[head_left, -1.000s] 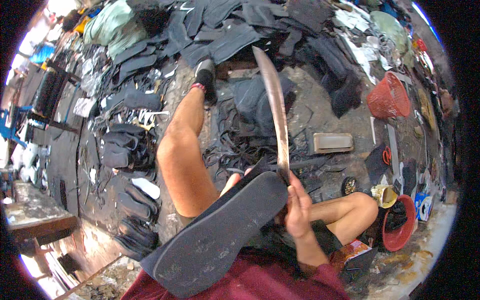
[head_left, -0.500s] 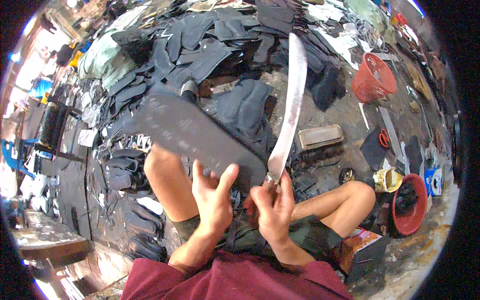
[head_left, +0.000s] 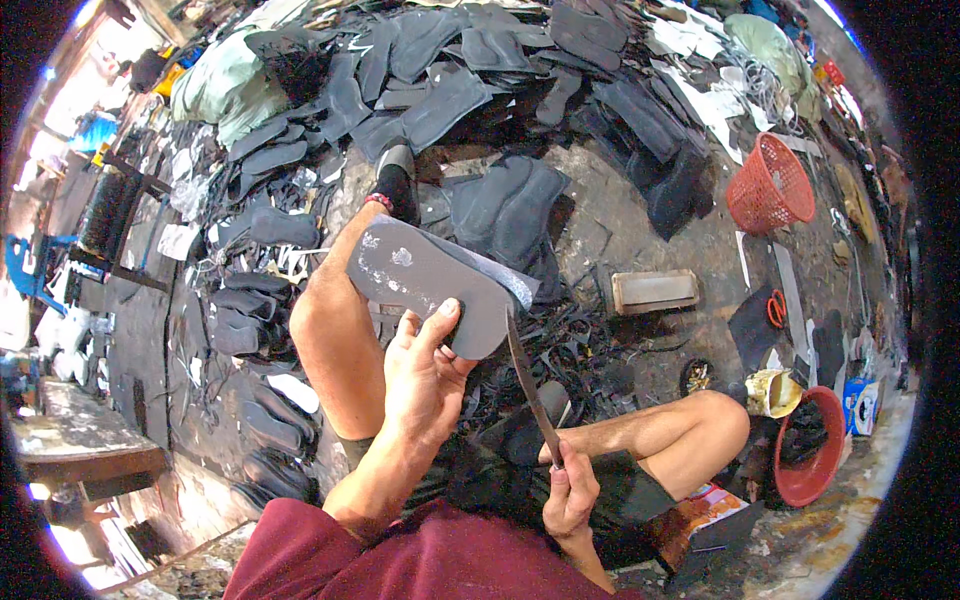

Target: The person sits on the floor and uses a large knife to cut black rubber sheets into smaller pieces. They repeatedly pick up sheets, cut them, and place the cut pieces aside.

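On the floor [head_left: 592, 205] lay heaped black sheets [head_left: 440, 45]. Near the left knee [head_left: 325, 320] hung a grey sole [head_left: 420, 285], a knife [head_left: 530, 383] angled toward its right edge; a steady sole and fingers clear of the blade seemed wise. The left hand [head_left: 425, 385] pinched the sole, thumb uppermost; the right hand [head_left: 572, 500], lower, was wrapped around the handle.

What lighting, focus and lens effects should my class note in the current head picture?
Head view: glare washes out patches along the left rim, above and below the bench; head view: fisheye distortion makes the image round, with black corners; head view: the sole, knife and left hand look fairly sharp, while small items toward the upper-left rim are too soft to identify.
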`<action>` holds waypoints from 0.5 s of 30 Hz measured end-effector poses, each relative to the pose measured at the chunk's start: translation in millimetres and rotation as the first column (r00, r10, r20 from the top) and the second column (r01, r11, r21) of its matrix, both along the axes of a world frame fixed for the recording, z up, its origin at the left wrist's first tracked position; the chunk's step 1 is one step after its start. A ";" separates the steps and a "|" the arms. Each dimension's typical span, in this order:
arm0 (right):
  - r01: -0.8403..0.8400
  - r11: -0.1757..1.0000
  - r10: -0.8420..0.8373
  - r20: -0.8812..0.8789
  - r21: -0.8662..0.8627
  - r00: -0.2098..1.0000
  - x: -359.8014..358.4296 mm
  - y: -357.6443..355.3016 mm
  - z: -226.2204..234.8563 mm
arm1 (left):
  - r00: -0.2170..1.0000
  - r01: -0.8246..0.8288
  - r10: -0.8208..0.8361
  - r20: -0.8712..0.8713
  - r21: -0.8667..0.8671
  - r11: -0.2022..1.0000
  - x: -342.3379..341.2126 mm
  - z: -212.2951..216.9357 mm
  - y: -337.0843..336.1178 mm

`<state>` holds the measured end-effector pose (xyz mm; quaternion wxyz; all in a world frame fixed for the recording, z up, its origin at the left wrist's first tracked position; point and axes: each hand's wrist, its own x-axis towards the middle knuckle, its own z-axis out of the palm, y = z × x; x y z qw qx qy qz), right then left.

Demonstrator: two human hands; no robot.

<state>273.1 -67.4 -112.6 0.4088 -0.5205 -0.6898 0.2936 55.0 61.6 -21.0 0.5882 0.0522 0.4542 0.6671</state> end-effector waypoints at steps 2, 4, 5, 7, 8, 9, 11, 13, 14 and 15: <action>0.006 1.000 -0.007 -0.042 -0.022 0.999 -4.2 -0.5 3.5 | 1.000 -0.008 0.008 -0.007 -0.011 1.000 -1.6 -1.8 -0.3; -0.011 0.999 0.009 -0.077 -0.037 0.997 -5.4 -2.2 1.0 | 1.000 -0.010 0.009 -0.020 -0.022 1.000 -5.1 -0.8 -2.3; -0.006 1.000 0.002 -0.121 -0.030 0.993 -6.9 -4.3 -3.2 | 1.000 0.011 -0.011 -0.003 -0.016 1.000 -8.4 -4.3 -3.2; 0.003 0.999 -0.008 -0.142 -0.032 0.990 -9.2 -7.2 -3.1 | 1.000 -0.004 0.003 -0.014 -0.024 1.000 -8.7 0.8 -2.2; 0.008 0.999 -0.013 -0.153 -0.034 0.988 -9.6 -7.7 -3.0 | 1.000 -0.010 0.010 -0.019 -0.027 1.000 -9.1 2.7 -1.9; 0.000 0.999 -0.004 -0.124 -0.035 0.992 -9.7 -7.3 -2.7 | 1.000 -0.007 0.006 -0.017 -0.027 1.000 -11.0 1.9 -2.4; -0.016 0.999 0.014 -0.068 -0.037 0.998 -9.8 -4.2 -2.0 | 1.000 0.003 -0.003 -0.013 -0.026 1.000 -15.2 0.5 -3.7; -0.003 1.000 0.002 -0.053 -0.025 0.999 -9.6 -2.5 -1.3 | 0.999 0.003 -0.004 -0.038 -0.030 1.000 -14.8 -1.0 -5.5; 0.003 1.000 -0.004 -0.047 -0.019 0.999 -9.7 -0.1 -0.5 | 0.999 0.002 -0.004 -0.051 -0.033 0.999 -14.8 -1.3 -6.5; 0.011 1.000 -0.011 -0.016 -0.006 1.000 -10.0 5.7 5.8 | 0.999 -0.009 0.007 -0.045 -0.047 0.999 -14.8 -1.0 -8.7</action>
